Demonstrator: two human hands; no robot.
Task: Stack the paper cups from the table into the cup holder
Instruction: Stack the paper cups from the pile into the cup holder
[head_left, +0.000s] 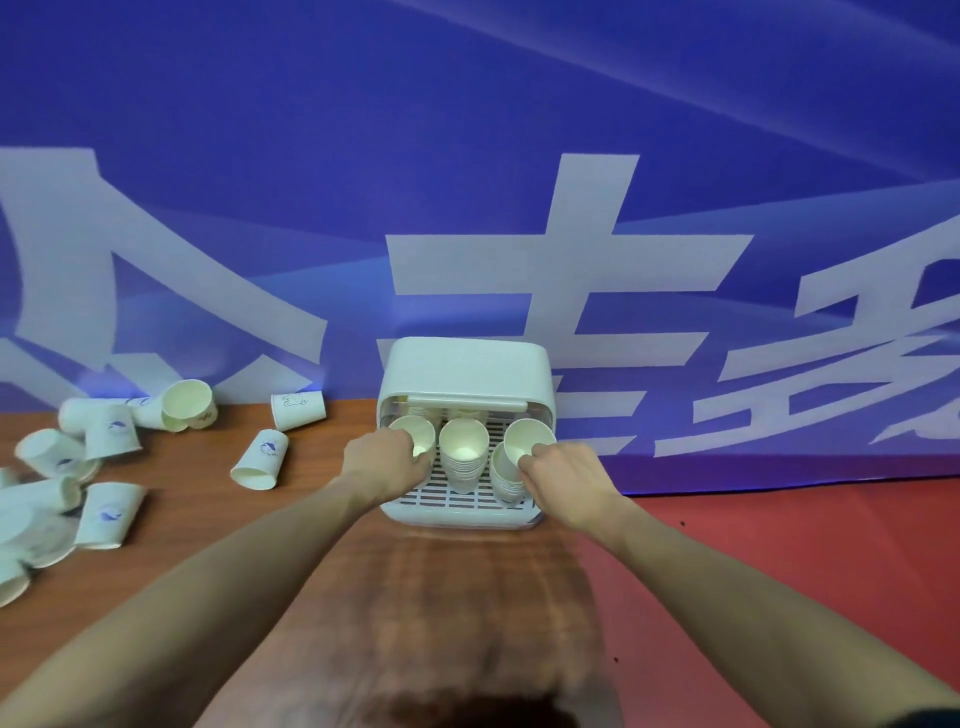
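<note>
A white cup holder (462, 371) with a slatted tray stands on the wooden table against the blue banner. Three stacks of white paper cups stand in it. My left hand (382, 462) grips the top cup of the left stack (415, 435). My right hand (563, 475) pinches the rim of the top cup of the right stack (524, 439). The middle stack (463, 457) stands untouched between them. Several loose paper cups with blue logos lie on the table's left, among them one on its side (260, 460) and one near the banner (297, 410).
More loose cups (109, 514) are heaped at the far left edge of the table (208, 519). The table's right edge runs beside a red floor (779, 545). The blue banner (467, 182) closes off the back.
</note>
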